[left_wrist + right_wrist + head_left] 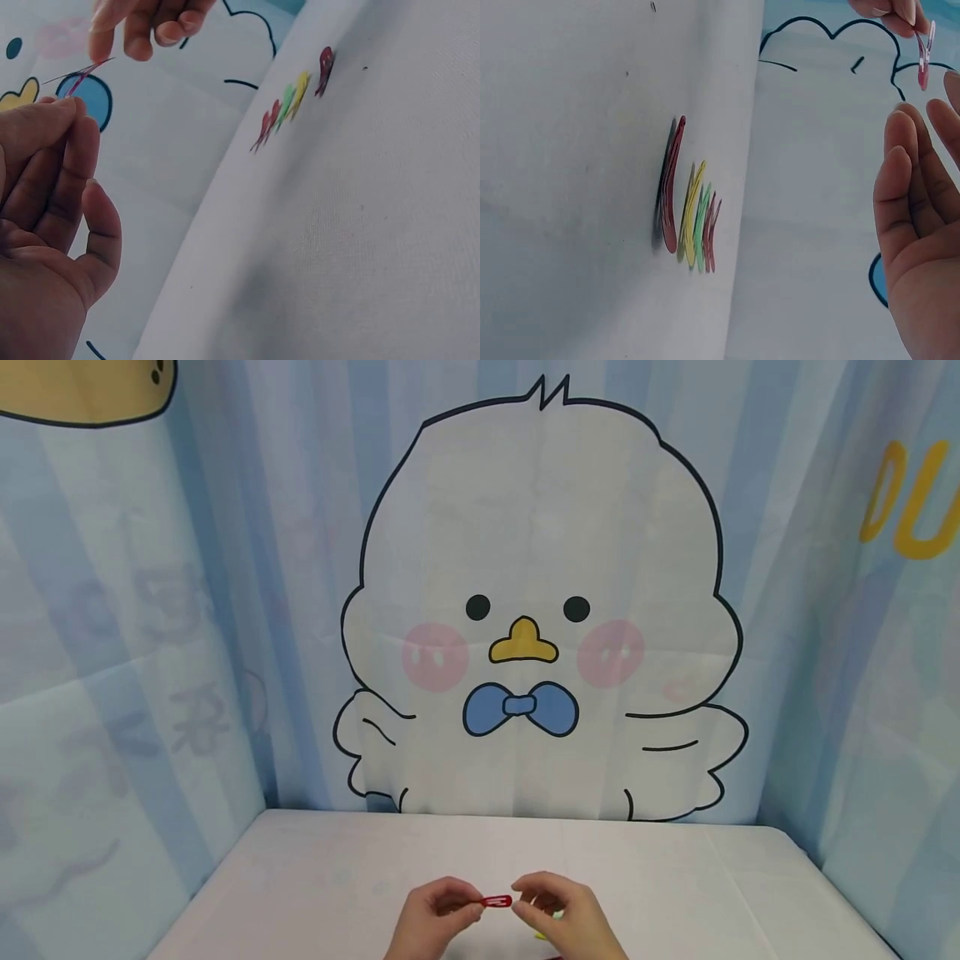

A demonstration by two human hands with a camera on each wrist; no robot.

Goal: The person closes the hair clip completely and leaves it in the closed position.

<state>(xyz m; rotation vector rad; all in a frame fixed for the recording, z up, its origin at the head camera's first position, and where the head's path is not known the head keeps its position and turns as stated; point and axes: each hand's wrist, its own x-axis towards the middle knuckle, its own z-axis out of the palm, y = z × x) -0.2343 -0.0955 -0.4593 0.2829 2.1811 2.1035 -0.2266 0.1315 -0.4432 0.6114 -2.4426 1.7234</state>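
Observation:
Between thumb and fingertips, my left hand (pixel 437 914) pinches one end of a red snap hair clip (pixel 497 902), held above the white table. Its two layers stand apart in the right wrist view, where the clip (pixel 923 64) points down. My right hand (pixel 566 914) is at the clip's free end, thumb and fingers spread around it. A small gap shows there in the right wrist view; in the left wrist view a fingertip overlaps the clip, and contact is unclear. Below lie a dark red clip (pixel 673 187), a yellow clip (pixel 694 214), a green clip (pixel 702 229) and two red clips (pixel 268 126).
The white table (pixel 337 868) spreads under both hands. In the head view, the right hand partly hides the clips lying on it. A striped blue and white curtain (pixel 300 568) with a cartoon chick closes off the back and sides.

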